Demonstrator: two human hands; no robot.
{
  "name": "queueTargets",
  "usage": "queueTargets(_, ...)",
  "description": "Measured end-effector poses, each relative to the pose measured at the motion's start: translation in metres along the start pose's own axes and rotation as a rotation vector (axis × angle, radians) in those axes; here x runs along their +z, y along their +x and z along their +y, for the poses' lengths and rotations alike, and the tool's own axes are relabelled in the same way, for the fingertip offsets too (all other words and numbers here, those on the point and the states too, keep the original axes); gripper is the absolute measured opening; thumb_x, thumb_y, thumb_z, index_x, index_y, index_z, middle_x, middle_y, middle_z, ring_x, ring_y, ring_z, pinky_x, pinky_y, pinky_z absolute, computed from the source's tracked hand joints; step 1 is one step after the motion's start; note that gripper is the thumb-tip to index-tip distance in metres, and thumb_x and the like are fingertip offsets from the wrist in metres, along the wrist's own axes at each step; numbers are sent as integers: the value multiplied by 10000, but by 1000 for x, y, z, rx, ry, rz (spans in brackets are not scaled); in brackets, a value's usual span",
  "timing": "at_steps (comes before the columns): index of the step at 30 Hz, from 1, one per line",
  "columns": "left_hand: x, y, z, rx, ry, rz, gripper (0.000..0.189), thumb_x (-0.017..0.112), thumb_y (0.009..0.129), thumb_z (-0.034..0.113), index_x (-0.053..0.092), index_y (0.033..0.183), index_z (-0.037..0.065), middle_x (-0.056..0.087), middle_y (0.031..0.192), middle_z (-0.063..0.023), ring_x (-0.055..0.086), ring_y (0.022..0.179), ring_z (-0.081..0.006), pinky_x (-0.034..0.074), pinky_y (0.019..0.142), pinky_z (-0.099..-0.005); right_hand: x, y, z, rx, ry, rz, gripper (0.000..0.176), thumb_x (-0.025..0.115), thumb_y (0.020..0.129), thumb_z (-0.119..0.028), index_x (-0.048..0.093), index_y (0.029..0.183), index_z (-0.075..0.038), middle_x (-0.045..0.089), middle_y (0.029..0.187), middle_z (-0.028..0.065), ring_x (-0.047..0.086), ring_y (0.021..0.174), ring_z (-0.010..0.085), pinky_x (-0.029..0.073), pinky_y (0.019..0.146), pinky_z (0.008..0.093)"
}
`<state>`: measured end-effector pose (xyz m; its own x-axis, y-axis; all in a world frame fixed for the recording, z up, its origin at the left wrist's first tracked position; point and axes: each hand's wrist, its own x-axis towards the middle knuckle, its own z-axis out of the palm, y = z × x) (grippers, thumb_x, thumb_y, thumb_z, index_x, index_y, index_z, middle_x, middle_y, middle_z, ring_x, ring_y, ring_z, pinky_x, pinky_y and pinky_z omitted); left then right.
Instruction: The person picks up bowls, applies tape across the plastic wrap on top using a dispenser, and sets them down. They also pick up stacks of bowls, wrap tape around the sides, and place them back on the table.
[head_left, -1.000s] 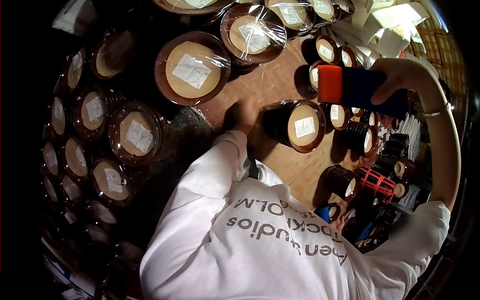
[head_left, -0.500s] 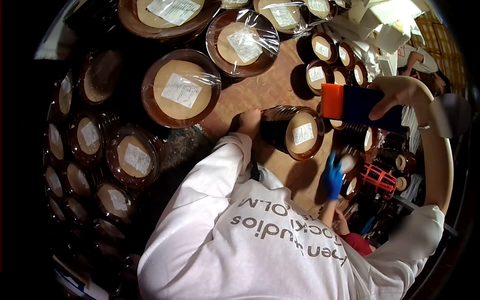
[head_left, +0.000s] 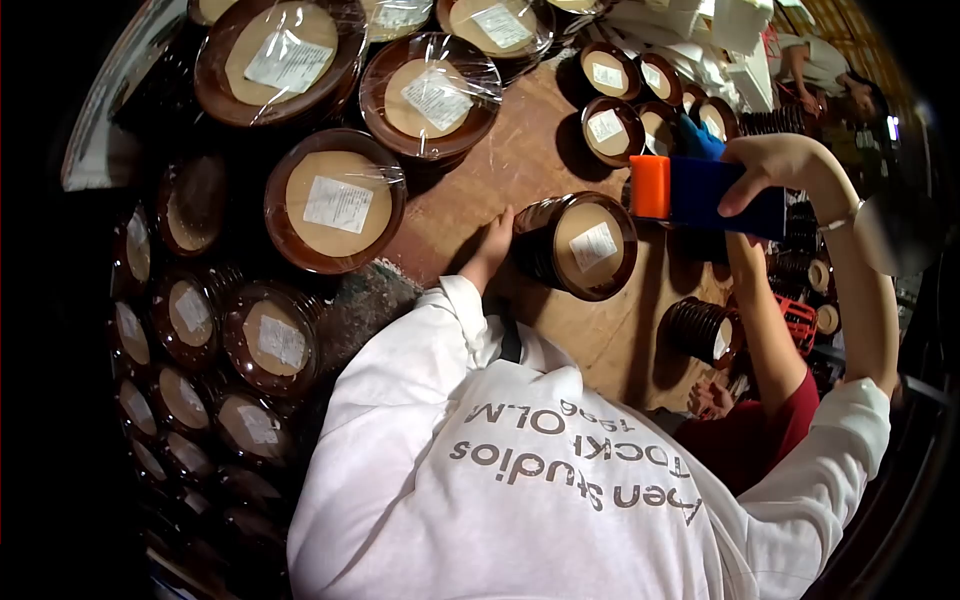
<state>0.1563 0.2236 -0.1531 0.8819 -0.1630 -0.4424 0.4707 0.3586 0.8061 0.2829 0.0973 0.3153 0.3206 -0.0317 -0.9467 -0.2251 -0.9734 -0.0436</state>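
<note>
My left hand [head_left: 488, 250] is beside a wrapped stack of brown dishes [head_left: 595, 248], its fingers stretched out towards the stack's side; contact is hard to tell. The stack has a beige disc and a white label on its end. Raised at the right, my right hand [head_left: 775, 180] is closed around a dark blue block-shaped tool [head_left: 695, 195] with an orange end [head_left: 650, 187]. The orange end is close to the stack's right rim. What kind of tool it is, I cannot make out.
Larger wrapped dishes [head_left: 335, 205] stand at the upper left, with several more stacks [head_left: 275, 338] below. Smaller stacks [head_left: 612, 130] are at the back right. A co-worker's blue glove [head_left: 700, 140] reaches among them; their red sleeve [head_left: 770, 435] is near my right arm. Another person [head_left: 810, 70] is behind.
My left hand has gone from curled to stretched out by the stack. The co-worker's gloved hand has moved from the near right stack to the small stacks farther back. The view has shifted slightly.
</note>
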Motion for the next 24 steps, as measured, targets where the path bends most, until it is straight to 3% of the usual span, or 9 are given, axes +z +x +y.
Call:
queueTargets(3,5,-21,47,-310,-128,-128,436,417,871,351,466,1099,-18,545,1005,-159,511,941,-212,398,821,-286,3,7,24,-1,131,-29,404,724,555,-205,577,791,88,602,667,108,591,560,164,481,543,245)
queueTargets(5,20,-60,77,249,298,250,415,517,822,295,458,1110,3,525,1058,-154,484,1009,-242,359,886,-309,13,4,33,-54,219,-53,382,704,588,-159,555,815,109,597,661,152,608,541,217,504,518,272)
queueTargets(7,28,-106,152,1002,795,-77,481,626,717,275,471,1100,29,493,1114,-150,463,1043,-274,331,918,-364,21,-3,33,-28,317,-124,378,685,625,-137,524,832,135,589,652,184,609,526,257,529,509,297)
queueTargets(10,59,-133,168,1189,1191,-561,582,692,553,319,511,1026,31,500,1105,-149,481,1026,-268,361,882,-376,33,-2,48,-36,342,-79,527,706,641,-268,512,947,115,590,794,175,613,629,232,519,587,306)
queueTargets(11,63,-132,159,1201,1197,-586,582,692,553,319,511,1026,31,500,1105,-149,481,1026,-268,361,882,-376,41,-6,52,-14,276,173,656,739,598,-329,486,1020,105,574,917,170,593,794,228,483,731,301)
queueTargets(15,68,-116,137,1328,1559,-454,551,691,509,300,541,945,-2,573,963,-127,554,882,-231,428,691,-299,63,-8,75,-26,309,285,739,745,574,-400,475,1083,63,537,1033,165,538,929,231,395,864,315)
queueTargets(19,66,-105,139,1427,1486,-481,536,690,515,310,545,930,2,585,933,-112,572,833,-210,428,656,-303,105,-12,114,-30,418,483,718,729,593,-328,457,1078,126,529,999,173,544,913,238,447,790,292)
queueTargets(22,58,-98,152,1450,1447,-531,461,686,572,303,552,923,35,600,911,-83,586,811,-198,432,635,-299,138,-60,132,-271,542,461,554,680,666,-266,493,1010,126,561,888,179,574,842,218,457,730,259)
queueTargets(24,58,-96,161,1461,1431,-613,431,682,593,300,557,917,44,603,907,-77,587,804,-199,435,630,-298,161,-69,166,-131,632,342,476,657,688,-260,505,949,108,561,869,209,604,690,230,503,591,284)
